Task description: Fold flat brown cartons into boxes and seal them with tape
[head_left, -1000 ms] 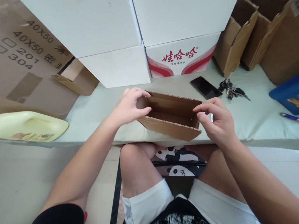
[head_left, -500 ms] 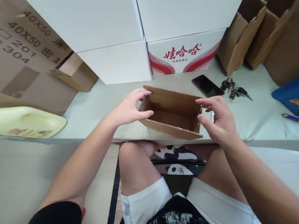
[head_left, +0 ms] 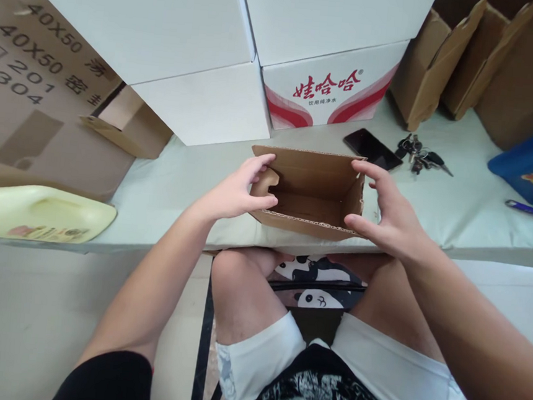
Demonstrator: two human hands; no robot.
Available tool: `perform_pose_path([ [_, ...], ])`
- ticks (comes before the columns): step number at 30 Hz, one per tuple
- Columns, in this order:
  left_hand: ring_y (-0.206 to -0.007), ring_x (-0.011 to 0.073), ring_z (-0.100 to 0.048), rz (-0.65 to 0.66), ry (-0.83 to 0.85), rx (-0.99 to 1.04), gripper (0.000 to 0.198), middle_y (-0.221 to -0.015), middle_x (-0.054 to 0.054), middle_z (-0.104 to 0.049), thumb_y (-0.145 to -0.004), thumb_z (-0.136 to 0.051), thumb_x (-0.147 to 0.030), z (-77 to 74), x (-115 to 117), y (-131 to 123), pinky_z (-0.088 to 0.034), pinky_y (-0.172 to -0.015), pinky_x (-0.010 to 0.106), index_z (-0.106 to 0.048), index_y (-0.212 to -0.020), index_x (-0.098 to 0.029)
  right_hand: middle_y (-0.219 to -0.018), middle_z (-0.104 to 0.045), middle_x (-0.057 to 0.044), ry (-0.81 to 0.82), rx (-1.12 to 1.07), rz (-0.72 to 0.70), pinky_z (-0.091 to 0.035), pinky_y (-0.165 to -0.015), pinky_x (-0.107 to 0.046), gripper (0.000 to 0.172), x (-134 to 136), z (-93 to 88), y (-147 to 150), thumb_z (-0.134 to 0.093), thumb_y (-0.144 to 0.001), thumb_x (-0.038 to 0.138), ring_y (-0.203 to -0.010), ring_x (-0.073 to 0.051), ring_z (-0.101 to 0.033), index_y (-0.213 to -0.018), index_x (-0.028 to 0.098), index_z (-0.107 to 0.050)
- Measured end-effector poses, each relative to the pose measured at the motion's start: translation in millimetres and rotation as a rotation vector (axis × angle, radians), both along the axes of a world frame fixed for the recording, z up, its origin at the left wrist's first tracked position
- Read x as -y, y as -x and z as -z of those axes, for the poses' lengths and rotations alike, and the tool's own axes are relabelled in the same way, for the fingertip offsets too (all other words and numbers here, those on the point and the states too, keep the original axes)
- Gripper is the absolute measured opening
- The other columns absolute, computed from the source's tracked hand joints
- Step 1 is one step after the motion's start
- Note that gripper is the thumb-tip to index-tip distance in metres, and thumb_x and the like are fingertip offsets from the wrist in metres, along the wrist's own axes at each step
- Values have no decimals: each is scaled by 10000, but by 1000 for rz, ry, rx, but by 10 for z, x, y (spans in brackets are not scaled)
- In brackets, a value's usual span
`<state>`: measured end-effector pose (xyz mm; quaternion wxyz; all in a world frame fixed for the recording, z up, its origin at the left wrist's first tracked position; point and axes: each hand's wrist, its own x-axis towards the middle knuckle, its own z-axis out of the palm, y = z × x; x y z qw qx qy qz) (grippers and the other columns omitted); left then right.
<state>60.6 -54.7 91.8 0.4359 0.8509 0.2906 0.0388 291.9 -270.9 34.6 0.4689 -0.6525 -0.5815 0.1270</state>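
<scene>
Both long walls of the carton (head_left: 313, 174) were steadied, apparently to hold its mouth wide, by the spread left hand (head_left: 230, 192) and spread right hand (head_left: 392, 218).

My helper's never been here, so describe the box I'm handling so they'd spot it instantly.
Start at the white boxes. In front, by the near edge of the pale surface, is an open brown carton, the only one between both hands.

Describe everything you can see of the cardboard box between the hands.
The brown box looks like corrugated cardboard, with rough edges and a notched left end. Its top is open, showing the inside. It appears to rest on the pale green cover. The left hand spans its left end, the right hand its right, both apparently touching.
</scene>
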Motion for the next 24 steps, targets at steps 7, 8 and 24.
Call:
perform_pose_path([
  [7, -1580, 410, -355, 40, 56, 1, 978, -1729, 69, -350, -791, -800, -468, 43, -30, 30, -297, -1314, 617, -354, -1648, -320, -1667, -395, -100, 61, -114, -42, -296, -1286, -604, 1023, -67, 76, -103, -794, -738, 711, -1566, -393, -349, -1581, 339, -349],
  [8, -1592, 411, -334, 47, 51, -1, 946, -1728, 69, -354, -798, -794, -478, 39, -28, 31, -276, -1323, 617, -386, -1635, -310, -1664, -398, -107, 72, -150, -63, -282, -1291, -608, 1049, -87, 112, -110, -798, -732, 712, -1563, -388, -357, -1588, 339, -321],
  [24, -1625, 406, -262, 92, 40, 137, 862, -1680, 153, -431, -738, -670, -858, 152, -57, 60, -281, -1308, 564, -714, -1321, -224, -1592, -516, -112, 71, -263, -234, -285, -1275, -633, 811, -101, 264, -118, -458, -815, 939, -1565, -417, -340, -1266, 306, -690],
])
